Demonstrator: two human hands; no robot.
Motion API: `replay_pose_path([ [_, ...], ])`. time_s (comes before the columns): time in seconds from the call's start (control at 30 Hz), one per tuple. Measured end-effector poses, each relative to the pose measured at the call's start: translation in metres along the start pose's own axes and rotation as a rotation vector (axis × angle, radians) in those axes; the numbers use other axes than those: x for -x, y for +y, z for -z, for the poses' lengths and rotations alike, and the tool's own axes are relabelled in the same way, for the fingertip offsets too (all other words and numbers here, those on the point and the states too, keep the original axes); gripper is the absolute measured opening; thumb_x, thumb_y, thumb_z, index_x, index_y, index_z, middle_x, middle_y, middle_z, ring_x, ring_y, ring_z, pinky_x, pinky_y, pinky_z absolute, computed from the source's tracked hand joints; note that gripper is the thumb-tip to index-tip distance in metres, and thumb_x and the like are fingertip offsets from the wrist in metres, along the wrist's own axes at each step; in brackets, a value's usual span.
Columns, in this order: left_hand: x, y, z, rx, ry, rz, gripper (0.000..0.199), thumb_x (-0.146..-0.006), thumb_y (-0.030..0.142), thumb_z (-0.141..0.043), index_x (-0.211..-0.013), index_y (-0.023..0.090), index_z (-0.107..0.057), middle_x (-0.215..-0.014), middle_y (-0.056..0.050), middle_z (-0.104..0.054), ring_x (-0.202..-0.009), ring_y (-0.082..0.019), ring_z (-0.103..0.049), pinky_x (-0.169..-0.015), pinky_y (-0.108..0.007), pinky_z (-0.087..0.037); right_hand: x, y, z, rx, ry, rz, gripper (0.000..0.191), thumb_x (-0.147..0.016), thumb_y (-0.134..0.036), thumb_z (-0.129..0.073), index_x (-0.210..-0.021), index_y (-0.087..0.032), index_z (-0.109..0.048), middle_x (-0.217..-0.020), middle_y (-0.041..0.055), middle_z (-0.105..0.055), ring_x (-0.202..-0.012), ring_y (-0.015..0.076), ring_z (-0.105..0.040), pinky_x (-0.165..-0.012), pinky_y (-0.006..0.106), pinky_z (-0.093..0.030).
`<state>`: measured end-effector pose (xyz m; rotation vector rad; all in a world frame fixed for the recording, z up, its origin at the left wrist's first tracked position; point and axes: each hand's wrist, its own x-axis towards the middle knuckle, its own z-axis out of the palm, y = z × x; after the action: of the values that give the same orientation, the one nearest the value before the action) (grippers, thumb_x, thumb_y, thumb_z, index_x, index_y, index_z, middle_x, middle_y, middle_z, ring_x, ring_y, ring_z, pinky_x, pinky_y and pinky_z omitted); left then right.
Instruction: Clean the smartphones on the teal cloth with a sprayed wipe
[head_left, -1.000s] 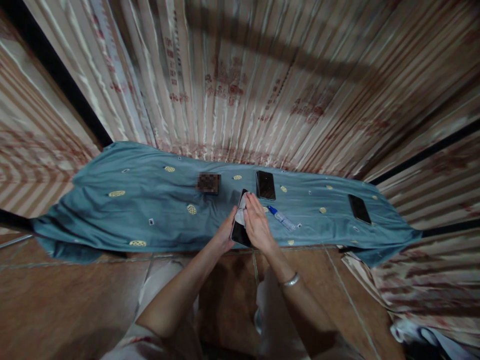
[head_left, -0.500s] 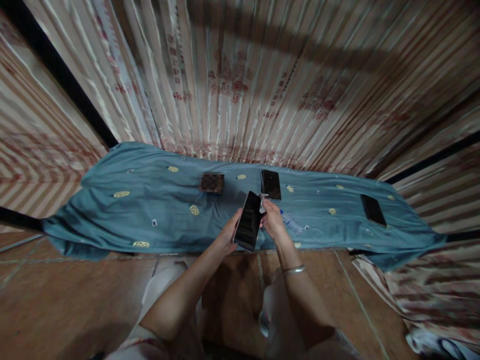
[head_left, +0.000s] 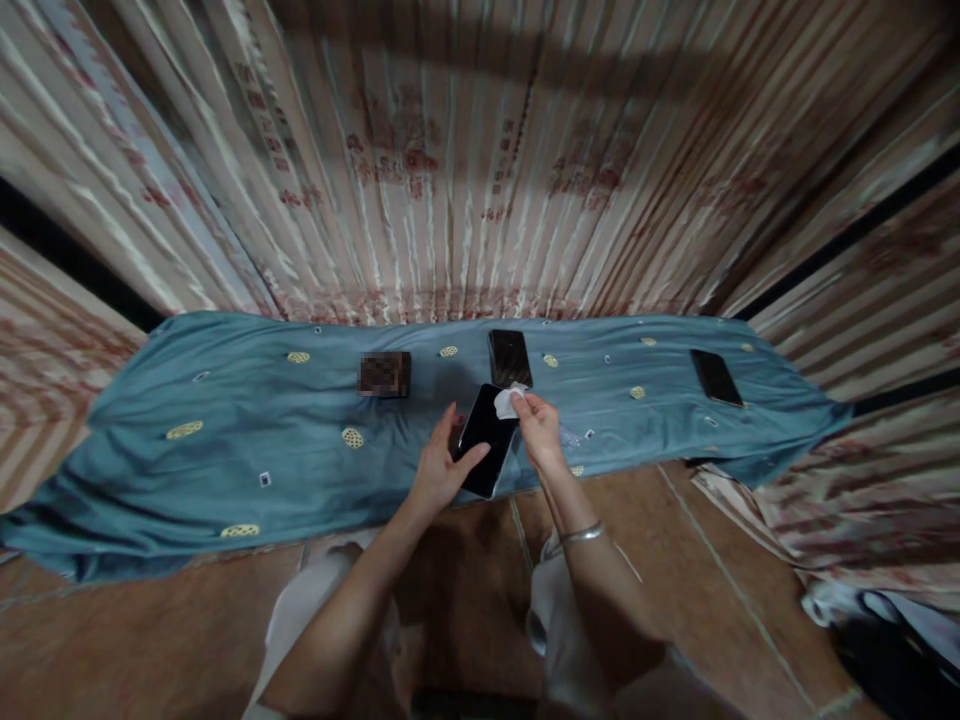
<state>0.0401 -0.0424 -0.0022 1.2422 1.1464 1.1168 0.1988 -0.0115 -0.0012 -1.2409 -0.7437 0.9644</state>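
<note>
A dark smartphone (head_left: 486,462) with a glossy black screen is tilted at the front edge of the blue cloth. My left hand (head_left: 439,470) has it from the left, thumb across the screen and fingers at its left side. Between the thumb and fingers of my right hand (head_left: 541,425) is a small white wipe (head_left: 511,401), over the phone's upper right corner. Whether the wipe touches the glass I cannot tell. Just behind lies another dark phone-like slab (head_left: 510,358).
A blue patterned cloth (head_left: 300,440) covers the long surface. On it are a small pixelated dark box (head_left: 384,374) at left and another black phone (head_left: 717,377) at right. Striped curtains (head_left: 420,200) hang behind, and dark poles (head_left: 847,240) stand at the sides.
The view has turned a little to the right. My left hand has shifted its hold, its thumb now lying across the screen. My right hand has brought the wipe over the phone's top corner.
</note>
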Motion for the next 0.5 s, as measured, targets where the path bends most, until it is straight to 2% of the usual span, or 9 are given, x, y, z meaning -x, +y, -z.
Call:
replay_pose_path([
  [0.07,0.004,0.002,-0.005,-0.224,-0.007,-0.183,0.103,-0.054,0.045,-0.082,-0.141,0.015,-0.038,-0.143,-0.019,-0.043,-0.132,-0.034,-0.039,-0.110,-0.048,-0.027,-0.003,0.002,0.002,0.052,0.023,0.037,0.032,-0.066,-0.048,-0.066,-0.070,-0.017,-0.064,-0.064,-0.0008,-0.067,-0.063,0.0145,-0.057,-0.065,0.026,-0.044],
  [0.17,0.009,0.004,-0.014,-0.430,-0.060,-0.303,0.110,-0.052,0.042,-0.083,-0.144,0.016,-0.030,-0.148,-0.021,-0.034,-0.138,-0.038,-0.028,-0.112,-0.053,-0.021,-0.007,0.006,0.004,0.115,0.050,0.064,0.034,-0.070,-0.050,-0.061,-0.074,-0.016,-0.064,-0.067,0.0000,-0.068,-0.065,0.0155,-0.058,-0.066,0.027,-0.044],
  [0.33,0.006,0.001,-0.023,-0.507,-0.098,-0.333,0.092,-0.065,0.026,-0.071,-0.145,0.017,-0.026,-0.150,-0.020,-0.030,-0.139,-0.035,-0.027,-0.111,-0.052,-0.024,-0.009,0.007,0.005,0.182,0.045,0.106,0.037,-0.074,-0.051,-0.057,-0.082,-0.017,-0.066,-0.073,0.0012,-0.069,-0.070,0.0172,-0.060,-0.069,0.027,-0.046],
  [0.5,0.000,0.000,-0.022,-0.321,-0.060,-0.231,0.092,-0.059,0.023,-0.073,-0.141,0.015,-0.034,-0.146,-0.020,-0.038,-0.138,-0.034,-0.031,-0.114,-0.048,-0.021,-0.006,-0.001,0.007,0.208,-0.019,0.132,0.038,-0.078,-0.053,-0.054,-0.073,-0.017,-0.064,-0.066,-0.0004,-0.065,-0.066,0.0162,-0.057,-0.067,0.026,-0.044],
])
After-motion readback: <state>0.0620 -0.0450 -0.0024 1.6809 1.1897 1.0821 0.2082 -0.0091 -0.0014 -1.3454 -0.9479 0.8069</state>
